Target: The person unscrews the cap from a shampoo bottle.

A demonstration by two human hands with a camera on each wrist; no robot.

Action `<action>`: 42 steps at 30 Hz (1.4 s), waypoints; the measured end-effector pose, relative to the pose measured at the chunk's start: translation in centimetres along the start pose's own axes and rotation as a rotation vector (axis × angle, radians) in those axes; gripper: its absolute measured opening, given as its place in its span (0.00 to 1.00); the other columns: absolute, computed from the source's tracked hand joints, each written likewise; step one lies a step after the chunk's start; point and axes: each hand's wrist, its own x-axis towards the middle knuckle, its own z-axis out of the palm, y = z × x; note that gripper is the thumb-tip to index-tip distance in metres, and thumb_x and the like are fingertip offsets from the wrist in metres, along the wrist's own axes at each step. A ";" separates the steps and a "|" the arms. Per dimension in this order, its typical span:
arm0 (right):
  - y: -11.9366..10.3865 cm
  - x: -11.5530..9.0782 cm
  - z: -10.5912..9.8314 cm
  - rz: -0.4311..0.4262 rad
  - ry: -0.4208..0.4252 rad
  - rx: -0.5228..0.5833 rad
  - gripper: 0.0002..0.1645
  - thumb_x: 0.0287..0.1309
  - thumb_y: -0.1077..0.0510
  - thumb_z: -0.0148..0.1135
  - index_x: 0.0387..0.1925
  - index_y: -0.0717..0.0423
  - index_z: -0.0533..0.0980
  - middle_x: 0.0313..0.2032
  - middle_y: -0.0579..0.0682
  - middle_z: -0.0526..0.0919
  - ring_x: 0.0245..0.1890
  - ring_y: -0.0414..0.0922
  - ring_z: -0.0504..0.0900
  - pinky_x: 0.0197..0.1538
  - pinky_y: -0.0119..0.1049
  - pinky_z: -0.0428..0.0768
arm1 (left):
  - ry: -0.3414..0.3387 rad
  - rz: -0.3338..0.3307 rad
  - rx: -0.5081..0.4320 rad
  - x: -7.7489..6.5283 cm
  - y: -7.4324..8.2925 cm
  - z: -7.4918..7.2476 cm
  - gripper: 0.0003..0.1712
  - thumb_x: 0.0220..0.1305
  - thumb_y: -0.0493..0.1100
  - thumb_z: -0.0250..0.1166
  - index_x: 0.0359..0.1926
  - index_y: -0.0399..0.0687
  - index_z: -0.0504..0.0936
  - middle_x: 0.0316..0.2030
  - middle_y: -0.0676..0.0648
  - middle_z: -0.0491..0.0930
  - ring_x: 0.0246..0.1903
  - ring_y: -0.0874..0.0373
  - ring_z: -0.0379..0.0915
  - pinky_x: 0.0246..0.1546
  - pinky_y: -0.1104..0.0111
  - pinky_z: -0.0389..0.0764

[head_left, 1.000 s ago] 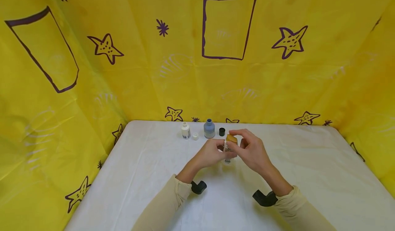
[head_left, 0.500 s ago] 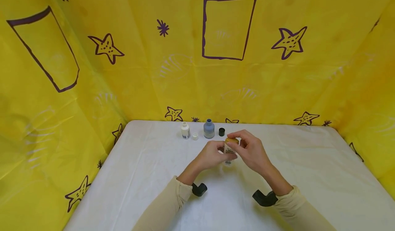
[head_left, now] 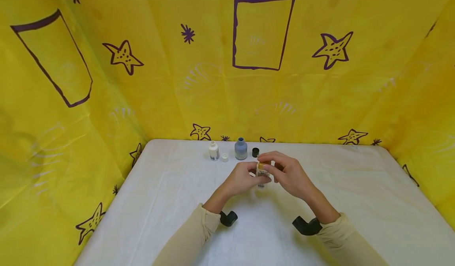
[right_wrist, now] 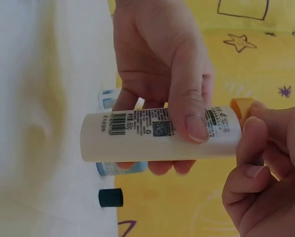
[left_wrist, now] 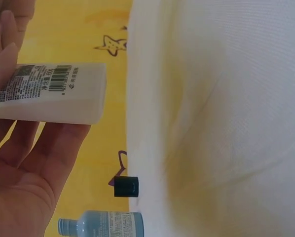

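My left hand (head_left: pixel 243 178) grips a white bottle (right_wrist: pixel 137 143) with small print and a barcode, thumb across its front and fingers behind. The bottle is held up above the table, its base showing below the hand in the left wrist view. At its top sits an orange-yellow cap (right_wrist: pixel 242 106), which my right hand (head_left: pixel 289 175) pinches between thumb and fingers. Those fingers hide much of the cap in the head view.
Toward the table's back edge stand an uncapped white bottle (head_left: pixel 214 151) and an uncapped blue bottle (head_left: pixel 241 149). Beside them lie a small white cap (head_left: pixel 225 158) and a black cap (head_left: pixel 255 152). A yellow patterned cloth (head_left: pixel 213 100) hangs behind the white-covered table (head_left: pixel 170 203).
The right fingers have shifted slightly left over the orange-yellow cap, covering more of it. The held bottle's tilt has changed a little and its printed side has come into view.
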 end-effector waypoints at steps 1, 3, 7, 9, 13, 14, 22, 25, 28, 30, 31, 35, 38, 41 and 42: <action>-0.1 0.0 0.0 -0.002 0.001 0.002 0.17 0.67 0.58 0.65 0.56 0.45 0.82 0.54 0.49 0.85 0.19 0.38 0.73 0.24 0.32 0.75 | -0.001 0.000 -0.005 0.0 0.0 0.0 0.11 0.58 0.56 0.76 0.40 0.61 0.88 0.32 0.59 0.87 0.36 0.65 0.79 0.33 0.70 0.78; -0.2 -0.1 -0.1 -0.002 0.006 -0.002 0.20 0.67 0.58 0.66 0.59 0.45 0.80 0.54 0.48 0.85 0.19 0.38 0.72 0.23 0.31 0.74 | -0.001 -0.005 -0.013 0.1 0.0 -0.1 0.11 0.58 0.57 0.76 0.39 0.62 0.88 0.33 0.60 0.88 0.37 0.64 0.80 0.34 0.70 0.78; -0.3 -0.1 0.1 0.007 0.049 -0.049 0.26 0.63 0.57 0.70 0.62 0.47 0.77 0.55 0.49 0.82 0.19 0.37 0.69 0.23 0.31 0.72 | -0.001 -0.016 -0.016 0.1 0.0 -0.1 0.11 0.58 0.58 0.76 0.36 0.62 0.87 0.30 0.59 0.86 0.36 0.63 0.78 0.33 0.70 0.77; -0.3 -0.1 0.3 0.028 0.088 -0.096 0.28 0.60 0.56 0.73 0.61 0.49 0.77 0.53 0.50 0.80 0.20 0.38 0.69 0.24 0.30 0.72 | -0.001 -0.013 -0.013 0.1 -0.1 -0.1 0.11 0.58 0.59 0.76 0.35 0.62 0.86 0.28 0.59 0.84 0.36 0.63 0.77 0.32 0.70 0.75; -0.4 0.0 0.8 0.107 0.155 -0.206 0.29 0.56 0.48 0.76 0.56 0.54 0.78 0.46 0.53 0.78 0.24 0.41 0.69 0.29 0.31 0.73 | -0.002 0.025 0.008 0.1 -0.1 0.2 0.10 0.58 0.58 0.76 0.38 0.64 0.87 0.27 0.60 0.81 0.34 0.63 0.75 0.32 0.72 0.74; -0.4 0.0 0.9 0.125 0.166 -0.235 0.29 0.55 0.47 0.77 0.54 0.55 0.79 0.44 0.53 0.78 0.26 0.41 0.69 0.30 0.31 0.73 | -0.003 0.035 0.014 0.1 -0.1 0.3 0.10 0.58 0.57 0.76 0.39 0.64 0.88 0.27 0.60 0.80 0.34 0.63 0.75 0.32 0.72 0.74; -0.7 -0.1 1.2 0.127 0.201 -0.313 0.22 0.54 0.43 0.77 0.45 0.51 0.83 0.38 0.47 0.78 0.26 0.41 0.69 0.31 0.32 0.71 | -0.008 0.054 0.063 -0.1 0.3 0.4 0.10 0.61 0.58 0.74 0.41 0.66 0.88 0.30 0.62 0.82 0.37 0.65 0.75 0.38 0.73 0.78; -0.7 -0.1 1.2 0.095 0.196 -0.300 0.20 0.57 0.46 0.75 0.48 0.51 0.84 0.40 0.47 0.80 0.24 0.39 0.68 0.29 0.30 0.71 | -0.008 0.048 0.061 -0.1 0.4 0.3 0.09 0.61 0.57 0.73 0.40 0.65 0.87 0.30 0.61 0.83 0.37 0.65 0.76 0.37 0.72 0.78; -0.6 -0.2 1.0 0.057 0.170 -0.264 0.20 0.60 0.53 0.73 0.53 0.52 0.83 0.43 0.48 0.83 0.23 0.37 0.68 0.27 0.29 0.70 | -0.001 0.044 0.043 -0.1 0.4 0.2 0.08 0.60 0.56 0.74 0.38 0.62 0.87 0.31 0.60 0.85 0.37 0.66 0.77 0.35 0.72 0.79; -0.6 -0.3 0.8 0.036 0.145 -0.214 0.21 0.61 0.59 0.70 0.56 0.53 0.82 0.44 0.49 0.84 0.22 0.37 0.68 0.26 0.29 0.70 | -0.002 0.036 0.028 -0.1 0.4 0.2 0.09 0.59 0.55 0.75 0.37 0.60 0.87 0.32 0.59 0.86 0.37 0.66 0.78 0.33 0.72 0.79; -0.6 -0.3 0.7 0.028 0.132 -0.189 0.21 0.61 0.61 0.69 0.56 0.53 0.82 0.45 0.49 0.85 0.23 0.36 0.68 0.26 0.29 0.70 | -0.005 0.032 0.025 -0.1 0.5 0.2 0.09 0.59 0.54 0.75 0.37 0.60 0.88 0.33 0.60 0.87 0.37 0.66 0.79 0.33 0.72 0.79; -0.7 -0.4 0.4 0.024 0.096 -0.124 0.22 0.62 0.64 0.68 0.58 0.52 0.82 0.46 0.49 0.86 0.23 0.36 0.69 0.27 0.29 0.73 | -0.018 0.017 0.025 -0.2 0.6 0.2 0.10 0.59 0.55 0.75 0.36 0.59 0.87 0.34 0.59 0.87 0.37 0.66 0.78 0.33 0.72 0.78; -0.8 -0.4 0.4 0.032 0.106 -0.143 0.23 0.61 0.59 0.71 0.58 0.51 0.81 0.48 0.48 0.85 0.23 0.36 0.70 0.27 0.30 0.74 | -0.030 0.028 0.038 -0.1 0.7 0.2 0.10 0.60 0.56 0.74 0.37 0.60 0.87 0.31 0.60 0.85 0.37 0.65 0.77 0.33 0.72 0.77; -0.8 -0.3 0.4 0.058 0.134 -0.188 0.25 0.58 0.52 0.75 0.57 0.51 0.81 0.47 0.47 0.84 0.23 0.37 0.70 0.28 0.30 0.73 | -0.043 0.054 0.048 -0.1 0.7 0.3 0.10 0.61 0.57 0.74 0.40 0.63 0.87 0.30 0.61 0.83 0.36 0.65 0.75 0.33 0.73 0.76; -0.8 -0.3 0.3 0.068 0.142 -0.207 0.26 0.57 0.50 0.76 0.56 0.51 0.81 0.46 0.47 0.83 0.24 0.37 0.70 0.29 0.30 0.73 | -0.047 0.060 0.052 -0.1 0.7 0.3 0.10 0.60 0.57 0.74 0.41 0.64 0.87 0.30 0.61 0.82 0.36 0.65 0.75 0.33 0.73 0.76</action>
